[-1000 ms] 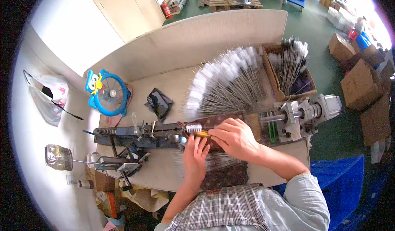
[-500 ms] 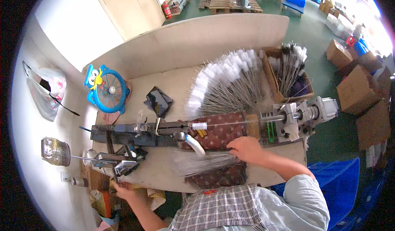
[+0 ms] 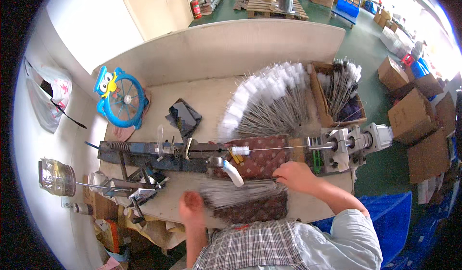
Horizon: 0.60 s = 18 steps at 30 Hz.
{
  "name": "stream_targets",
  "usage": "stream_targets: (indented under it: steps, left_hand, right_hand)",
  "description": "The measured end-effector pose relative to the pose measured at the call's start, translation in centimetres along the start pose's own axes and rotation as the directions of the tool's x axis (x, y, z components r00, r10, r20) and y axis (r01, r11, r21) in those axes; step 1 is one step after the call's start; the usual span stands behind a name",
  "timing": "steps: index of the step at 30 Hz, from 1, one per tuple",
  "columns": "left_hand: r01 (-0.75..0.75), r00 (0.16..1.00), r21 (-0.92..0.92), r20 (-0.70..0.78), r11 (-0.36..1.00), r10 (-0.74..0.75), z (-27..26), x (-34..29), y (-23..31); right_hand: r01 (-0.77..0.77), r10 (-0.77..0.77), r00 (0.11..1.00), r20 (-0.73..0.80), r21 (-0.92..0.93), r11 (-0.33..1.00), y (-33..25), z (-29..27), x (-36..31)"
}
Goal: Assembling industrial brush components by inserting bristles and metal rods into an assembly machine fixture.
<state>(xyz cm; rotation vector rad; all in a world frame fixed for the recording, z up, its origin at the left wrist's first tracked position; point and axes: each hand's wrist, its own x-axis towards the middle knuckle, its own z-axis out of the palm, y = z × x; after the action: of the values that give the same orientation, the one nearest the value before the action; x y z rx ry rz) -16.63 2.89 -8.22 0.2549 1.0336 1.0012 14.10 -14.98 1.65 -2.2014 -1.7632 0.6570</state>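
At the bottom centre of the frame, the left hand sits at the near table edge, blurred, at the left end of a bundle of thin wires; whether it is closed or loose cannot be told. Just to the right, the right hand rests with fingers curled on the right end of that same bundle, seemingly pinching a few strands, though the grip itself is hidden. The bundle lies across a patterned brown cloth at lower centre. In judgement, these wires are light, springy and slippery against one another, easily bent if taken by the tips; a single strand is best taken near its end between thumb and forefinger. Beyond the hands, across the middle of the frame, runs a long metal machine with a motor block at centre right and one white-tufted brush held along its axis. Farther back, at upper centre, finished white-tipped brushes lie fanned on the table, with a cardboard box of more brushes to their right. A blue toy fan stands at upper left.
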Motion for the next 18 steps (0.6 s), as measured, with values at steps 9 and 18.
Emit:
stream_targets:
  steps: [9,18]
  left_hand:
    - [0.232,0.921,0.372,0.214,0.899,-0.326,16.7,-8.0,-5.4]
    - [0.368,0.827,-0.026,0.466,0.93,-0.314,13.2,-10.6,3.8]
  right_hand:
    - [-0.019,0.009,0.993,-0.12,-0.087,0.996,0.2,0.5,-1.2]
    - [0.025,-0.119,0.966,-0.231,-0.374,0.927,-1.0,-7.8,-2.9]
